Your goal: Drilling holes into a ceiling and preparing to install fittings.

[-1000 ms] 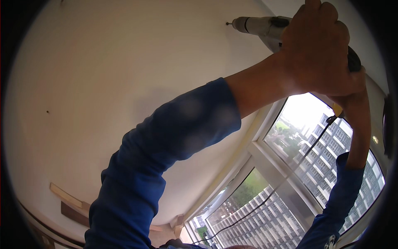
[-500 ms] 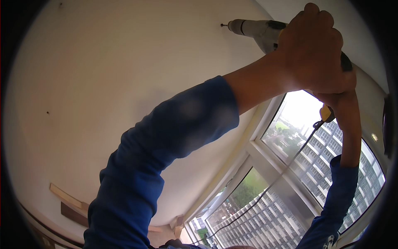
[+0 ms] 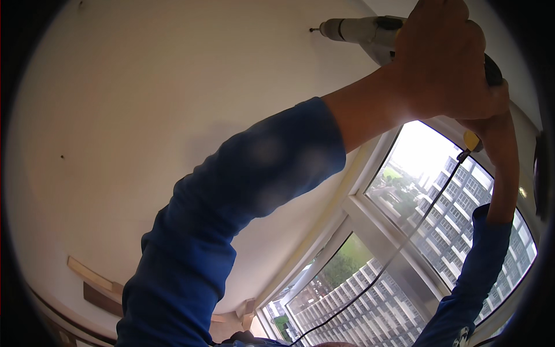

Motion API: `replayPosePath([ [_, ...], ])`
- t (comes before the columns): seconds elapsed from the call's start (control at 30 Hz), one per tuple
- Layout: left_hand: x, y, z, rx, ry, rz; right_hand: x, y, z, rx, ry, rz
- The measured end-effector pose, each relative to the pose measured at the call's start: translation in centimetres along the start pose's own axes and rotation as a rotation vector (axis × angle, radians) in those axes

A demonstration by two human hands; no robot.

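Note:
A grey power drill (image 3: 361,32) with a black rear and a yellow handle end points left, high in the view. Its thin bit (image 3: 314,29) meets a small dark spot on the cream wall or ceiling surface (image 3: 173,75). My left hand (image 3: 442,61) is wrapped around the drill body, its back facing me. Behind and just below it, my right hand (image 3: 494,115) is closed at the handle, its fingers mostly hidden. A dark power cord (image 3: 425,214) hangs from the yellow handle end (image 3: 471,140) and runs down past the window.
Framed windows (image 3: 361,217) fill the lower right, with tall buildings outside. Two small dark marks dot the cream surface: one left mark (image 3: 62,157) and one upper mark (image 3: 81,4). Wooden trim (image 3: 92,273) shows at lower left. A dark object (image 3: 541,173) stands at the right rim.
The drill's rear and both my hands have shifted up and to the right in the view. The bit stays at the dark spot. The cord's upper end has moved right with the handle.

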State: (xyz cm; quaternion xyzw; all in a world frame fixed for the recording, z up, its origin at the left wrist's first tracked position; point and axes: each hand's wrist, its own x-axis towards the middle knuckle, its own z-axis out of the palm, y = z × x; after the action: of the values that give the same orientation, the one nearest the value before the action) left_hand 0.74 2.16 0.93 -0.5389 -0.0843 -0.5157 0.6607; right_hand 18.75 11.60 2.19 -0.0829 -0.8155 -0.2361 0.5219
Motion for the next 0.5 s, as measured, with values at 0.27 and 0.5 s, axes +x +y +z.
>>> replayPosePath([
  [0.27,0.6,1.0,-1.0,-0.019,-0.225,-0.073,-0.9,-0.7,0.8,0.156,-0.088,0.267],
  [0.5,0.0,0.5,-1.5,-0.166,-0.216,-0.083,-1.3,-2.0,1.4,0.112,-0.036,0.002],
])
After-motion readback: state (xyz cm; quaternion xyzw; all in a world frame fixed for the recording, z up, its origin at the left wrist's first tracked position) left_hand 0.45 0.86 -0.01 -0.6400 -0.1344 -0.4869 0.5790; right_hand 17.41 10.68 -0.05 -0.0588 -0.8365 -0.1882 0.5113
